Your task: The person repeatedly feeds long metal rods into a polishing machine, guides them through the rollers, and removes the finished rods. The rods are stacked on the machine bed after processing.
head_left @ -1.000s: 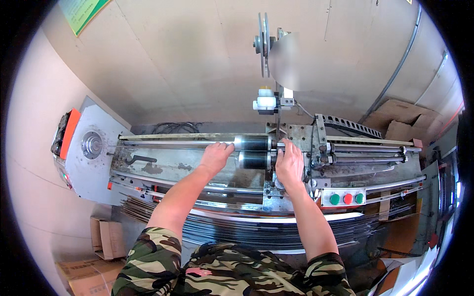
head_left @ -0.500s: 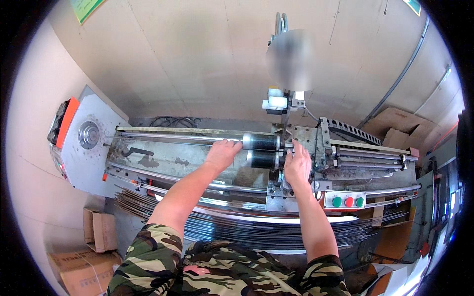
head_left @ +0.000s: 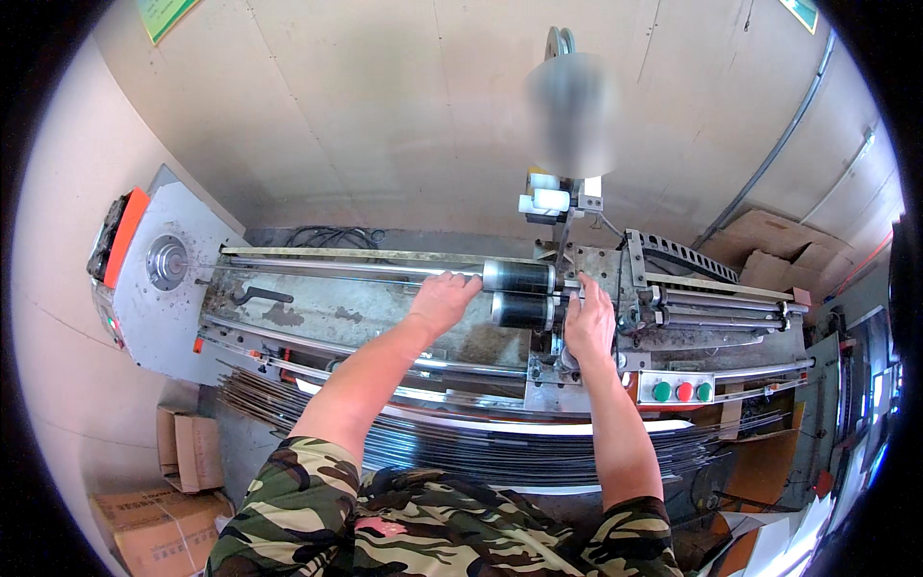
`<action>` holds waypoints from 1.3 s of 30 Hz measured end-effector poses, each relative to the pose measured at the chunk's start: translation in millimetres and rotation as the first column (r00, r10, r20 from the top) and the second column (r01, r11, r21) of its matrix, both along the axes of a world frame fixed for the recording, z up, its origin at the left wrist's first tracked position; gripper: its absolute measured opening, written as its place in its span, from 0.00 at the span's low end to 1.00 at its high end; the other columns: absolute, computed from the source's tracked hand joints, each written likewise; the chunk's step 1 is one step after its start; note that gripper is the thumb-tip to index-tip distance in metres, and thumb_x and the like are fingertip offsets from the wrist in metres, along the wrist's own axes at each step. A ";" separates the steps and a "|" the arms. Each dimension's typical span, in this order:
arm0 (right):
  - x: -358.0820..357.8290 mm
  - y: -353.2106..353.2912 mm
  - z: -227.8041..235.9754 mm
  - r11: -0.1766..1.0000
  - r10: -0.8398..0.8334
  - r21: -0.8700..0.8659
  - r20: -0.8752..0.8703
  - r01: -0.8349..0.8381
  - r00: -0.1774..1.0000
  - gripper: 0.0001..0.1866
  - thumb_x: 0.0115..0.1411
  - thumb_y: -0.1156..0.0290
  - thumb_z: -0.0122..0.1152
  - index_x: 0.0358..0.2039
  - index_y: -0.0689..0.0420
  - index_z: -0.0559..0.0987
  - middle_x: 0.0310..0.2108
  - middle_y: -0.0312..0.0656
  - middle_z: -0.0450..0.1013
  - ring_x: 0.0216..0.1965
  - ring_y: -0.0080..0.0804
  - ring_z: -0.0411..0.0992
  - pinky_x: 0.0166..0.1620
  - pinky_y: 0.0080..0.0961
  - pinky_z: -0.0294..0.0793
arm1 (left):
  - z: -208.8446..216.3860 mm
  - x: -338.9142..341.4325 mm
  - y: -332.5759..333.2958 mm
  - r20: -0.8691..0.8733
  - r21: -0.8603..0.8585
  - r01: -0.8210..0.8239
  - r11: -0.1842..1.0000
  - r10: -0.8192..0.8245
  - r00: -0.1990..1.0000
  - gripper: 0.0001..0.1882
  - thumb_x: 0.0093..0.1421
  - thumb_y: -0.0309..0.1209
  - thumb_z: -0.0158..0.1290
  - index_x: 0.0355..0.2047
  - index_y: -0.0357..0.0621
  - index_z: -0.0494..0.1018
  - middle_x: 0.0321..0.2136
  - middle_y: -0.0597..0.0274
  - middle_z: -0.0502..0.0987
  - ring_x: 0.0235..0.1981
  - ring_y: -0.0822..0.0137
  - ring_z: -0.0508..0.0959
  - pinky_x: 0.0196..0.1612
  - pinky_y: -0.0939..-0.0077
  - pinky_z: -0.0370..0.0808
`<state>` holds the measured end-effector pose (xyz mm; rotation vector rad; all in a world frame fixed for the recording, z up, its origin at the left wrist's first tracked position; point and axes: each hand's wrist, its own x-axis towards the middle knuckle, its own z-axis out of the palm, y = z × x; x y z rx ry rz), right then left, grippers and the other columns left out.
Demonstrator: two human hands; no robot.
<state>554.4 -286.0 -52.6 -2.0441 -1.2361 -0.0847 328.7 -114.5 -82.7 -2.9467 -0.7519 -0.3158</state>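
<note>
My left hand (head_left: pixel 445 302) is closed, with its fingers curled beside the left end of a black roller (head_left: pixel 519 277) with metal ends. Its fingers lie over a shiny metal rod (head_left: pixel 327 265), and whatever they grip is hidden. A second black roller (head_left: pixel 517 311) sits just nearer to me. On the right of the rollers, my right hand (head_left: pixel 589 322) reaches over the metal carriage (head_left: pixel 558 394), thumb and forefinger apart and fingertips touching its small parts. Both hands are at a long machine bench (head_left: pixel 317 313) with rails.
A round chuck (head_left: pixel 167 262) stands at the left end, with a hooked wrench (head_left: pixel 261 295) on the bed. Push buttons (head_left: pixel 684 391) sit right of the carriage. A blurred round disc (head_left: pixel 572 111) rises behind. Many thin rods (head_left: pixel 490 447) lie in front; cardboard boxes (head_left: pixel 159 529) stand lower left.
The view has shifted slightly, with the rollers and both hands a little further right in the picture. Both hands stay at the rollers and carriage.
</note>
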 end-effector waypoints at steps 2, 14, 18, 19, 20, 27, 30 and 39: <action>1.3 -0.9 -1.1 1.000 0.001 0.009 0.008 -0.001 1.000 0.19 0.61 0.74 0.57 0.54 0.60 0.72 0.44 0.56 0.76 0.48 0.55 0.72 0.52 0.46 0.70 | 2.1 1.4 -0.6 -0.022 -0.012 -0.003 1.000 0.003 1.000 0.17 0.57 0.26 0.51 0.48 0.50 0.71 0.33 0.58 0.77 0.39 0.56 0.79 0.42 0.59 0.76; 15.3 -5.1 -7.9 1.000 -0.027 0.008 0.035 0.027 0.999 0.18 0.62 0.73 0.56 0.53 0.59 0.73 0.43 0.57 0.76 0.46 0.57 0.73 0.51 0.47 0.71 | 8.7 11.5 1.6 -0.055 -0.125 0.038 0.991 -0.045 0.997 0.17 0.59 0.26 0.49 0.50 0.50 0.70 0.35 0.56 0.78 0.41 0.55 0.80 0.41 0.58 0.77; 17.4 -5.7 -6.4 0.994 -0.091 -0.060 0.074 0.095 0.993 0.17 0.62 0.73 0.57 0.52 0.59 0.74 0.43 0.54 0.77 0.47 0.54 0.73 0.51 0.47 0.71 | 12.6 7.0 8.8 -0.081 -0.146 0.063 0.987 -0.076 0.994 0.17 0.59 0.26 0.49 0.50 0.50 0.70 0.36 0.56 0.78 0.41 0.54 0.80 0.39 0.58 0.78; 18.3 -7.0 -5.0 0.992 -0.104 -0.064 0.114 0.112 0.988 0.17 0.61 0.73 0.58 0.51 0.58 0.74 0.44 0.53 0.77 0.47 0.54 0.73 0.51 0.46 0.71 | 9.8 4.7 12.1 -0.071 -0.143 0.077 0.987 -0.088 0.994 0.17 0.59 0.26 0.49 0.50 0.50 0.70 0.35 0.55 0.78 0.40 0.54 0.80 0.39 0.58 0.78; 19.2 -8.9 -4.0 0.989 -0.117 -0.070 0.152 0.129 0.981 0.17 0.61 0.73 0.58 0.51 0.58 0.74 0.44 0.53 0.77 0.47 0.53 0.73 0.52 0.46 0.71 | 6.9 1.8 14.2 -0.062 -0.141 0.090 0.986 -0.100 0.993 0.17 0.59 0.26 0.49 0.50 0.49 0.69 0.35 0.55 0.78 0.39 0.54 0.80 0.38 0.58 0.78; 18.7 -8.7 -2.5 0.994 -0.106 0.054 0.340 0.093 0.934 0.13 0.58 0.74 0.61 0.44 0.58 0.77 0.45 0.49 0.77 0.48 0.51 0.74 0.53 0.45 0.71 | 1.3 -24.0 34.7 -0.045 -0.109 0.141 0.984 -0.147 0.988 0.16 0.60 0.27 0.49 0.49 0.51 0.70 0.32 0.56 0.79 0.37 0.54 0.81 0.36 0.58 0.78; -24.7 13.6 12.9 0.998 -0.022 0.057 0.373 0.001 0.928 0.14 0.58 0.74 0.62 0.45 0.61 0.78 0.50 0.51 0.76 0.52 0.50 0.73 0.57 0.44 0.70 | -4.5 -42.4 53.9 -0.013 -0.110 0.176 0.978 -0.179 0.984 0.16 0.59 0.28 0.49 0.49 0.51 0.70 0.31 0.56 0.79 0.37 0.54 0.81 0.36 0.58 0.77; -128.3 79.2 -29.8 0.987 0.154 -0.094 0.287 -0.132 0.945 0.22 0.57 0.63 0.65 0.50 0.61 0.77 0.53 0.50 0.74 0.56 0.48 0.70 0.63 0.44 0.65 | -1.9 -126.8 112.2 -0.037 -0.147 0.247 0.958 -0.255 0.966 0.17 0.60 0.28 0.49 0.51 0.52 0.70 0.31 0.54 0.79 0.38 0.51 0.81 0.36 0.55 0.77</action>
